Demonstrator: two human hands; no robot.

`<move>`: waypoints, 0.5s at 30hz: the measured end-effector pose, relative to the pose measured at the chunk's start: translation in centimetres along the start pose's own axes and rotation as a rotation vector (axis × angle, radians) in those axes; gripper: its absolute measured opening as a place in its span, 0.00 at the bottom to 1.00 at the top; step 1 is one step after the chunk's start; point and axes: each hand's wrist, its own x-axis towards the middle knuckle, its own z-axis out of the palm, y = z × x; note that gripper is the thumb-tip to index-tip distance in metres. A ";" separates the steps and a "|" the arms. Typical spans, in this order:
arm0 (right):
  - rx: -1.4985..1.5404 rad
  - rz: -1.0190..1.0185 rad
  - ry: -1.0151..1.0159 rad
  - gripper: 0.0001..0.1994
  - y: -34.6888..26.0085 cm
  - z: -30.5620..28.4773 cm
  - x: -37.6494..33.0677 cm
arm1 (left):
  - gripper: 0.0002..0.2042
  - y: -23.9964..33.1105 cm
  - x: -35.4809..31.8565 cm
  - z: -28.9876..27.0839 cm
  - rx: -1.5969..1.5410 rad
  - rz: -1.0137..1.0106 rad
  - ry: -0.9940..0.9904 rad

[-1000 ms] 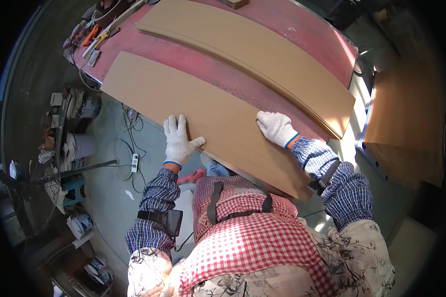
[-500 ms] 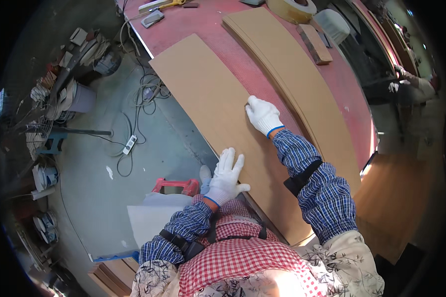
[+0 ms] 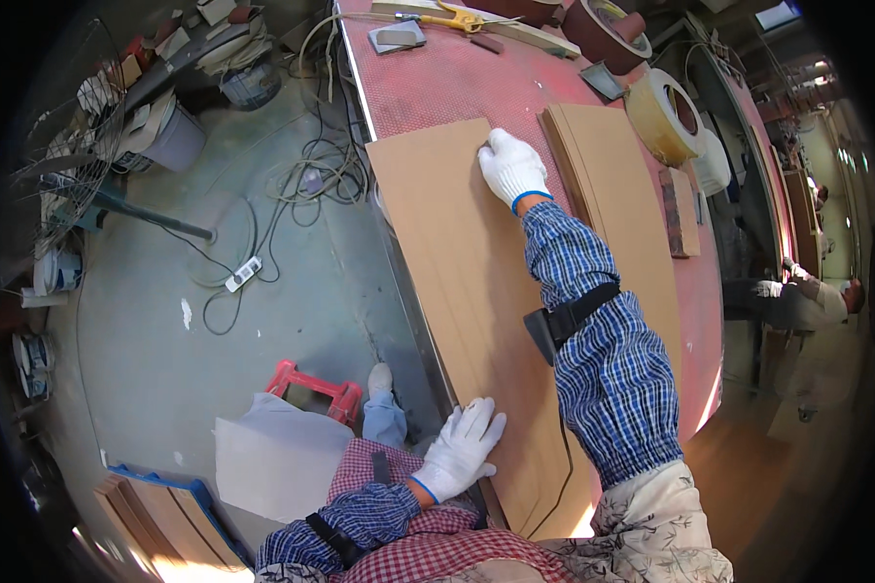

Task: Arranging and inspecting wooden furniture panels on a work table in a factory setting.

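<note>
A long tan wooden board lies on the red-topped table, along its left edge. My left hand, in a white knit glove, rests on the board's near left edge with its fingers stretched out. Near the far end of the board, my gloved right hand is closed and pressed down on the surface. Whatever its fingers hold, if anything, is hidden beneath them. To the right of the board lies a stack of similar tan boards, partly covered by my right sleeve.
A yellow air gun, a grey pad, large rolls and a wooden block sit on the table. Cables and a power strip lie on the floor by a red stool. Another person is at the far right.
My right hand has slid along the board to its far end, still closed. My left hand stays at the near edge, fingers spread. The view has shifted, showing more of the table's far end.
</note>
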 end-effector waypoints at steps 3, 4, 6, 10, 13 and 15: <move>-0.022 -0.007 0.004 0.16 -1.6 -0.2 2.7 | 0.44 0.2 -0.1 -0.3 -0.006 0.004 0.010; -0.030 -0.008 0.015 0.16 -2.1 -0.2 3.4 | 0.44 0.3 -0.2 -0.4 -0.011 0.009 -0.002; -0.021 -0.019 0.016 0.16 -2.6 -0.4 4.6 | 0.43 0.3 -0.3 -0.1 -0.009 0.007 0.027; -0.059 -0.061 -0.029 0.16 -1.6 -0.6 5.8 | 0.44 0.4 0.0 -0.2 -0.015 0.023 0.032; -0.061 -0.095 -0.013 0.17 -0.6 -0.3 4.3 | 0.44 0.6 0.1 -0.5 0.005 0.020 0.041; -0.060 -0.096 -0.042 0.17 0.7 -0.4 1.8 | 0.45 0.3 0.1 -0.1 0.037 0.016 0.066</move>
